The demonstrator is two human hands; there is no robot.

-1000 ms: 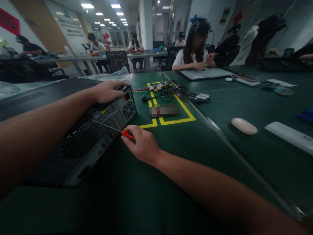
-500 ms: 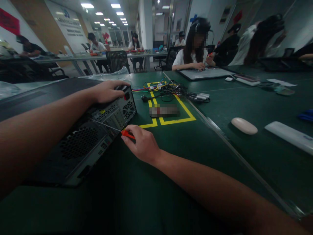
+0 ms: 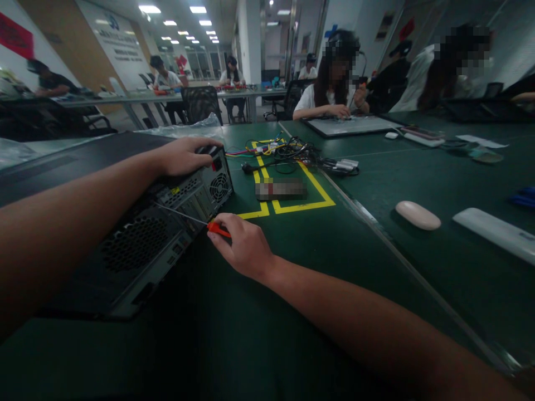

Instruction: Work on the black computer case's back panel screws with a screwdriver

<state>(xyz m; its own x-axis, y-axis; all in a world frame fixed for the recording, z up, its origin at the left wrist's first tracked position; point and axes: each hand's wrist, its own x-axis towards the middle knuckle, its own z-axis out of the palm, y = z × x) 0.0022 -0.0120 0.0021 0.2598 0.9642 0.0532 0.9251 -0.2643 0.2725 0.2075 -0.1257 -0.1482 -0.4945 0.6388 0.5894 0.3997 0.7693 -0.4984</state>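
Observation:
A black desktop computer case [image 3: 69, 161] lies at the left, its grey rear panel with vents and ports facing right. My left hand [image 3: 188, 156] grips the case's upper far corner, fingers over the edge and thumb by the rear panel. Between the thumb and fingers of my right hand [image 3: 246, 248] is a screwdriver [image 3: 218, 229] with an orange-red handle. Its long thin shaft points left to the edge of the rear panel, above the large honeycomb vent [image 3: 136, 245]. Whether the tip sits in a screw is too dark to tell.
A bundle of black cables [image 3: 298, 151] lies beyond the case, near yellow tape marks [image 3: 305, 208] and a blurred-out object [image 3: 281, 189]. On the right are a pale oval case [image 3: 418, 215] and a white bar [image 3: 495, 231]. A co-worker [image 3: 330, 83] sits across the table.
My hands, the screwdriver and the computer case look the same. Across the table, the co-worker's hands have shifted slightly, and the person at the far right has moved their head and arm.

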